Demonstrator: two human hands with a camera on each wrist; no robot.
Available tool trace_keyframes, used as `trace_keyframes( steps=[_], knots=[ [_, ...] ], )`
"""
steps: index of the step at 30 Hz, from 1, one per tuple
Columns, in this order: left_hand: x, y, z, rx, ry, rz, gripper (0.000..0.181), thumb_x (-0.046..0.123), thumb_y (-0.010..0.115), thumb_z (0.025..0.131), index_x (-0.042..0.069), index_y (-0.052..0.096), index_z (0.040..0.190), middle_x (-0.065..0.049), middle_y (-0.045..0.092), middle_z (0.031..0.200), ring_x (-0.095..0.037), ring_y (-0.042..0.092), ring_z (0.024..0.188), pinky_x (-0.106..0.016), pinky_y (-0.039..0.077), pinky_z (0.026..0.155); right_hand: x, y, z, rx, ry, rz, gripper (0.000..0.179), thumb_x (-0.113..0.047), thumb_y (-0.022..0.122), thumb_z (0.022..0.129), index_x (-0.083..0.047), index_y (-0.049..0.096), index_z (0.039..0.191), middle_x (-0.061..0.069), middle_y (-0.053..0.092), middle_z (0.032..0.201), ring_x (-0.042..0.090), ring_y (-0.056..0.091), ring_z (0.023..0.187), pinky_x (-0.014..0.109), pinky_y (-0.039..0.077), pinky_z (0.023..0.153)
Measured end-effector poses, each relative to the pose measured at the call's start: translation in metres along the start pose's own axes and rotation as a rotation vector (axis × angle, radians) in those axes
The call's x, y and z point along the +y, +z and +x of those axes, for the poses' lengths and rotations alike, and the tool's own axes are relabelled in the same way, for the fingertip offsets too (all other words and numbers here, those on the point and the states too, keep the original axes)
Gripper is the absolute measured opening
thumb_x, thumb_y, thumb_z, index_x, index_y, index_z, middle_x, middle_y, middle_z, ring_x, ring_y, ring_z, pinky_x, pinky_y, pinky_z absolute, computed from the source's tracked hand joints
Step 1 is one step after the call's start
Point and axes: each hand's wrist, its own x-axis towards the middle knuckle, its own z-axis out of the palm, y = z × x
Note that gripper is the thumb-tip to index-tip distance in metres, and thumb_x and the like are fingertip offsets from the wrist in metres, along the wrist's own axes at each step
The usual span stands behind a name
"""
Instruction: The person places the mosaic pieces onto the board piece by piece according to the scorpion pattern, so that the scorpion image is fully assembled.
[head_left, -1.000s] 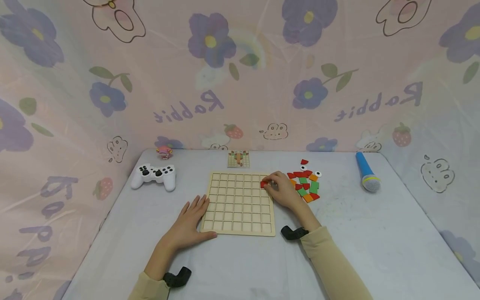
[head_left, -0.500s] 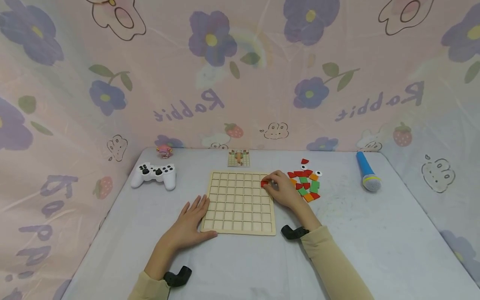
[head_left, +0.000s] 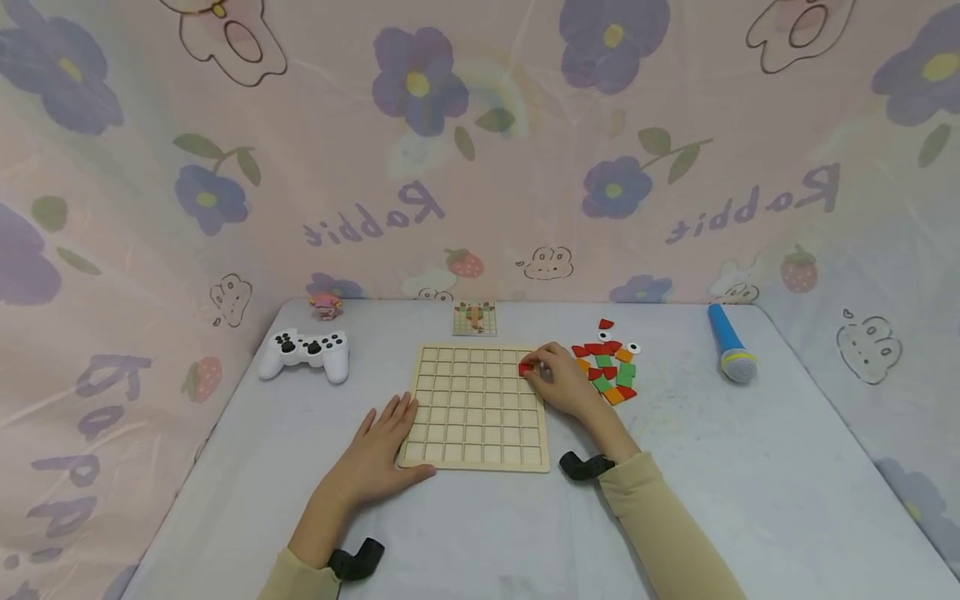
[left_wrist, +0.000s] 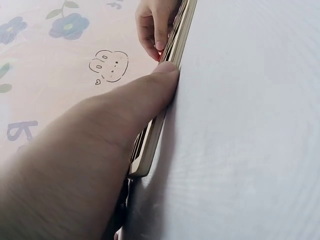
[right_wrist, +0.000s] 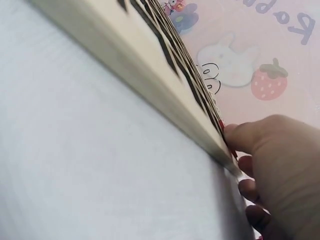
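A square wooden grid board (head_left: pixel 480 408) lies on the white tabletop in the head view. My left hand (head_left: pixel 367 462) rests with spread fingers along its left edge, the thumb at the near left corner. At the upper right of the grid, my right hand (head_left: pixel 564 385) pinches a red tile (head_left: pixel 523 369) over a cell of the rightmost column. Fingertips hide part of this tile. From the right wrist, the thumb (right_wrist: pixel 242 137) presses at the red piece near the board's rim. To the right lie loose flat pieces, among them a green tile (head_left: pixel 626 375) and an orange tile (head_left: pixel 613 396).
Behind the board lies a small patterned picture card (head_left: pixel 475 318). A white game controller (head_left: pixel 303 356) and a pink figurine (head_left: pixel 326 306) are at the left. On the right is a blue toy microphone (head_left: pixel 731 343). Eye discs (head_left: pixel 633 348) lie among the loose pieces. A printed curtain stands behind.
The head view has shifted slightly. Both hands keep their places on the board, with the red tile still under the right fingertips.
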Motion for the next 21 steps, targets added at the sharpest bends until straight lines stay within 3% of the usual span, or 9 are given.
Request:
trace_keyframes(
  steps=[12, 21],
  knots=[
    [-0.005, 0.006, 0.003, 0.009, 0.002, 0.003, 0.115, 0.073, 0.067, 0.09, 0.005, 0.02, 0.169, -0.011, 0.014, 0.177, -0.033, 0.011, 0.165, -0.063, 0.007, 0.131, -0.004, -0.003, 0.0, -0.001, 0.022, -0.011, 0.025, -0.02, 0.077, 0.098, -0.01, 0.076, 0.121, 0.012, 0.066, 0.118, 0.027, 0.057, 0.104, 0.045, 0.053, 0.089],
    [-0.005, 0.007, 0.004, -0.001, -0.008, -0.007, 0.115, 0.072, 0.068, 0.09, 0.004, 0.02, 0.169, -0.011, 0.013, 0.177, -0.032, 0.009, 0.165, -0.062, 0.006, 0.131, -0.008, -0.015, 0.001, 0.015, 0.088, 0.011, 0.029, -0.02, 0.075, 0.098, -0.01, 0.074, 0.126, 0.012, 0.064, 0.127, 0.033, 0.059, 0.121, 0.054, 0.052, 0.106]
  ],
)
